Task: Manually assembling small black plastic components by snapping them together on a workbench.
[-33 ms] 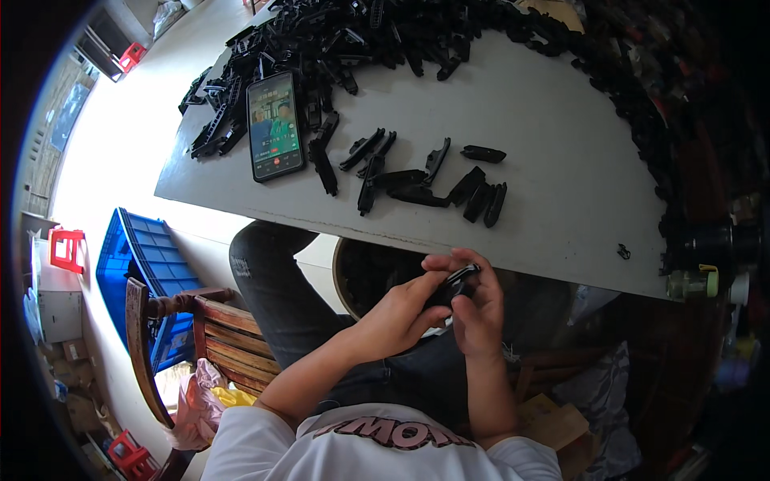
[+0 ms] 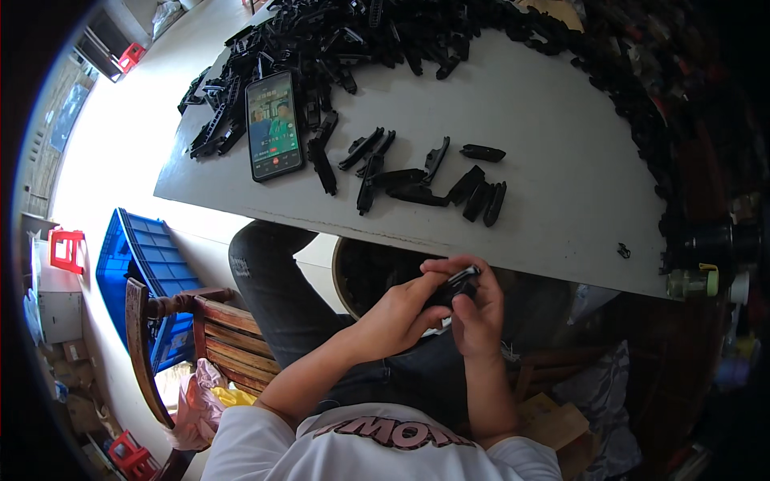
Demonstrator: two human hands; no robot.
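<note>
Fingertips of left hand (image 2: pixel 399 314) and right hand (image 2: pixel 475 314) closed together on one small black plastic part (image 2: pixel 454 286), held just below the near edge of the grey table (image 2: pixel 561 200), above the lap and a dark round bin (image 2: pixel 365 272). On the tabletop beyond: loose row of similar black parts (image 2: pixel 425 180); smartphone (image 2: pixel 273 125) lying flat, screen lit; large heap of black parts (image 2: pixel 385 32) along the far side. To the left on the floor: wooden chair (image 2: pixel 200 329), blue crate (image 2: pixel 144 272), red stool (image 2: pixel 66 248). At the table's right end: dark cylindrical fitting (image 2: pixel 706 248)
</note>
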